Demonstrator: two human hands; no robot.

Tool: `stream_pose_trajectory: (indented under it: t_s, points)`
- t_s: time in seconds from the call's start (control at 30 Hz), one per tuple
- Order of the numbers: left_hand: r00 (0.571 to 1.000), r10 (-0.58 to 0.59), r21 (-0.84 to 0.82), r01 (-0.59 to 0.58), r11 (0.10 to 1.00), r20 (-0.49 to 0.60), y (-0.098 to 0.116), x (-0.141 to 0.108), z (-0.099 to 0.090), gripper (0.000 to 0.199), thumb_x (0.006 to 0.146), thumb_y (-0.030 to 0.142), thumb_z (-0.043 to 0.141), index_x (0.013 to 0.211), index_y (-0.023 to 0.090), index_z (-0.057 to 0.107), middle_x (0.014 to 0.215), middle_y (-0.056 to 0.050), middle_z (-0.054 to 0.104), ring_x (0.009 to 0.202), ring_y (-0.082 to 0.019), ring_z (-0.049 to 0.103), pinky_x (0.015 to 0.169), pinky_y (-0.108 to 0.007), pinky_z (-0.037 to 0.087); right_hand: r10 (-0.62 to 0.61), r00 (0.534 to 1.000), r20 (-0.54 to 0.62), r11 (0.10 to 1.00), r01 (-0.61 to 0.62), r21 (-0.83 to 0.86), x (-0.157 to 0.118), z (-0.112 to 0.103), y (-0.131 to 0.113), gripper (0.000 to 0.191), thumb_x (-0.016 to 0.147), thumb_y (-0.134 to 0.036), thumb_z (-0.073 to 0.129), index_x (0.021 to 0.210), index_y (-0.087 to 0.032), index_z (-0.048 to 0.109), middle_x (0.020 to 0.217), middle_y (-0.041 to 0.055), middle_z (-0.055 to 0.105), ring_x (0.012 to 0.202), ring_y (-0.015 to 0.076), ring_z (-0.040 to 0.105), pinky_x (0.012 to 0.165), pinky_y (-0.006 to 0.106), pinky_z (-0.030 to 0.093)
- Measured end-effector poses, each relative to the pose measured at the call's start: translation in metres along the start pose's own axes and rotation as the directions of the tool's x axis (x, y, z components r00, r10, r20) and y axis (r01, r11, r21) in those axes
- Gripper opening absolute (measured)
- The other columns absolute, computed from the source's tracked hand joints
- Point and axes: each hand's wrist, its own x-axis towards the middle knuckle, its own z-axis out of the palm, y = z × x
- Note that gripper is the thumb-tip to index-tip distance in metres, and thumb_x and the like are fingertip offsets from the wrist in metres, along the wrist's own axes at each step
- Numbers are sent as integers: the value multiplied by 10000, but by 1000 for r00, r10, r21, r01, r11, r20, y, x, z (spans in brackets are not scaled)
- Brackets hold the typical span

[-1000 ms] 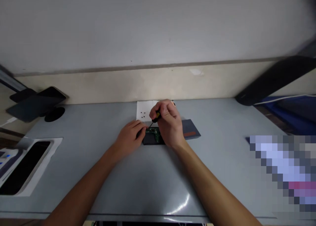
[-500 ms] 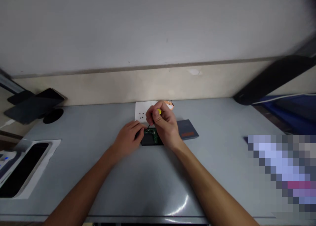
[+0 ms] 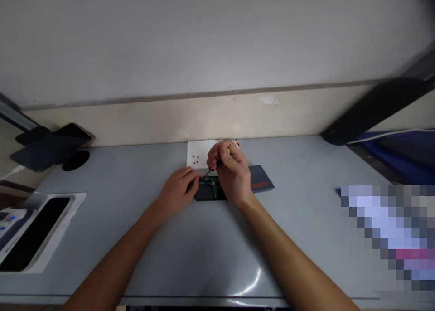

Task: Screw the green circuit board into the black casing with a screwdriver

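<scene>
The grey table (image 3: 190, 247) carries everything here, and its layout matches half a second ago: a long black bar (image 3: 377, 109) leans in at the far right, a dark stand with a phone-like slab (image 3: 50, 145) sits at the far left, and a white tray with a black inset (image 3: 34, 229) lies at the near left edge. Near the middle, toward the back, a white sheet of paper (image 3: 197, 153) holds a few tiny dark screws (image 3: 196, 158), and a dark flat cover (image 3: 260, 180) lies just to the right of the hands.

Between the hands sits the dark casing (image 3: 208, 194) with a green circuit board (image 3: 210, 182) exposed on top; it has not shifted. The left hand (image 3: 178, 191) rests on the table with fingers curled against the casing's left edge, pinning it. The right hand (image 3: 229, 172) is closed around a small screwdriver (image 3: 217, 162), the thin shaft slanting down to the board's upper left corner.

What changed is small: the yellow handle cap, plainly showing half a second ago, is now mostly tucked behind the right fingers, and the hand has rolled slightly. That reads as the driver being twisted on a screw in the board, with the tip staying at the same spot
</scene>
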Motion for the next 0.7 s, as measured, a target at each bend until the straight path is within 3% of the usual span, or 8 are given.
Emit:
stream_pose_trajectory:
  t_s: [0.2, 0.33, 0.57, 0.7]
  points:
    - [1000, 12, 1, -12, 1000, -4, 0, 0, 1, 226, 1031, 193, 460, 1097, 229, 673, 1055, -29, 685, 986, -188, 630, 919, -369, 503, -17, 1000, -25, 1000, 17, 1, 2, -2, 2, 236, 979, -357, 605, 788, -231, 550, 720, -5, 484, 659, 144, 428, 643, 319, 325]
    - [1000, 9, 10, -9, 1000, -20, -1, 0, 2, 220, 1022, 187, 471, 1096, 236, 672, 1051, -25, 685, 986, -187, 635, 914, -364, 506, -18, 1000, -19, 995, 16, -100, 2, -2, 1, 232, 971, -392, 628, 812, -232, 573, 724, -9, 520, 685, 143, 473, 661, 313, 356]
    - [999, 45, 20, -45, 999, -25, -7, -1, 4, 223, 1009, 183, 485, 1137, 231, 661, 1100, -43, 688, 1039, -204, 637, 963, -388, 512, 56, 994, 95, 967, -30, -253, -2, 6, -9, 279, 917, -416, 703, 818, -228, 522, 709, -35, 536, 667, 120, 500, 642, 297, 386]
    - [998, 61, 27, -61, 998, -30, -7, -1, 4, 202, 1012, 185, 481, 1082, 217, 668, 1094, -52, 692, 1034, -209, 640, 952, -390, 514, 85, 994, 72, 952, -59, -300, -2, 6, -10, 328, 898, -451, 718, 829, -238, 477, 675, -55, 544, 611, 107, 512, 617, 289, 407]
